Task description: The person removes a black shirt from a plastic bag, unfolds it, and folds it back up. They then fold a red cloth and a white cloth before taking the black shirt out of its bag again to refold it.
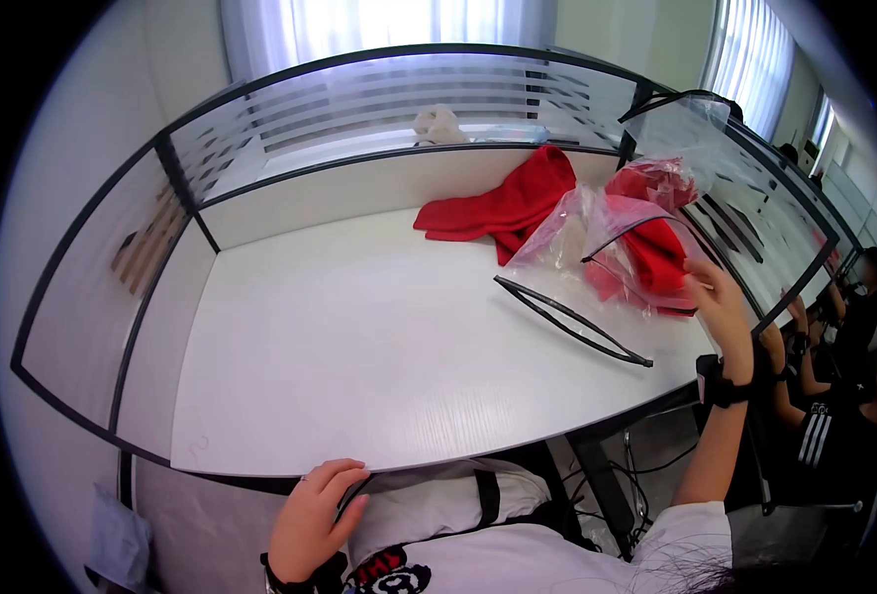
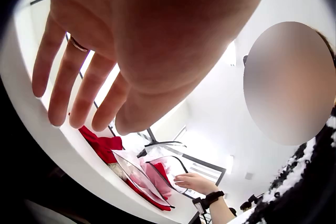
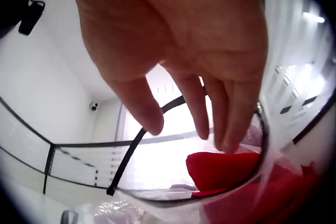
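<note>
In the head view, my right hand (image 1: 724, 312) is at the right side of a clear plastic bag with a dark rim (image 1: 691, 238), which has red cloth (image 1: 656, 255) in it. Seen from the right wrist, the hand (image 3: 184, 103) hangs over the bag's open mouth, its fingers loosely bent and apart, with red cloth (image 3: 223, 170) below the fingertips. Whether they touch the rim is unclear. My left hand (image 1: 315, 520) lies at the table's front edge; the left wrist view shows its fingers (image 2: 86, 85) extended, holding nothing.
A larger red cloth (image 1: 503, 203) lies at the back of the white table (image 1: 340, 337), beside the bag. A second dark-rimmed opening (image 1: 572, 322) faces the front. More plastic with red inside (image 1: 656, 178) stands behind. Low partitions enclose the back and sides. Other people sit at the right.
</note>
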### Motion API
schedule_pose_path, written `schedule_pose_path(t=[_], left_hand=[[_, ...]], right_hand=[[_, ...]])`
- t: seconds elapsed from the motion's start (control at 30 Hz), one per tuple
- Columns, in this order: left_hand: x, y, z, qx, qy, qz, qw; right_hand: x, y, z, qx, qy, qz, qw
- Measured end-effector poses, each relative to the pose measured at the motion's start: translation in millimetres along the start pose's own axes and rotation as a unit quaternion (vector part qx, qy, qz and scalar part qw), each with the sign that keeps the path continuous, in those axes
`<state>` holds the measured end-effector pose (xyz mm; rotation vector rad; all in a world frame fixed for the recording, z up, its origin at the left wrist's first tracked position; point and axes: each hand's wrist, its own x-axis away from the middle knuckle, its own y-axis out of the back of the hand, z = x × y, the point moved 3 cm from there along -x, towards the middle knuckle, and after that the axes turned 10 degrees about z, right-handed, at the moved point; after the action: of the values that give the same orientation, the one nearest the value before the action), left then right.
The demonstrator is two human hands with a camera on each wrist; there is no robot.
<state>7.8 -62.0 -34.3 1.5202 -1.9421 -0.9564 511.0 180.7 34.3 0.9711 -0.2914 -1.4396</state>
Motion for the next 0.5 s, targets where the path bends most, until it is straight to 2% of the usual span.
schedule_pose_path(t=[0.03, 0.1, 0.13, 0.2, 0.23, 0.3, 0.43, 0.5], left_hand=[[0, 0, -2, -0.001, 0.003, 0.009, 1.000], [1, -2, 1, 0.010, -0.003, 0.017, 1.000], [1, -3, 3, 0.010, -0.004, 0.016, 1.000], [3, -2, 4, 0.006, -0.004, 0.012, 1.000], [4, -1, 4, 0.001, -0.002, 0.011, 1.000], [7, 0, 5, 0.000, -0.002, 0.008, 1.000], [11, 3, 7, 0.000, 0.002, -0.001, 1.000], [12, 5, 6, 0.001, 0.002, -0.010, 1.000]], right_hand=[[-8, -10, -1, 0.114, 0.002, 0.005, 0.994], [-32, -26, -23, 0.240, 0.047, -0.056, 0.968], [-38, -28, -13, 0.242, 0.050, -0.057, 0.967], [-49, -37, 11, 0.288, -0.033, -0.023, 0.957], [-60, -43, -17, 0.357, 0.002, -0.041, 0.933], [-74, -47, -28, 0.364, -0.106, 0.011, 0.925], [-91, -52, -41, 0.458, -0.147, 0.055, 0.875], [-108, -56, -68, 0.429, -0.157, 0.134, 0.879]])
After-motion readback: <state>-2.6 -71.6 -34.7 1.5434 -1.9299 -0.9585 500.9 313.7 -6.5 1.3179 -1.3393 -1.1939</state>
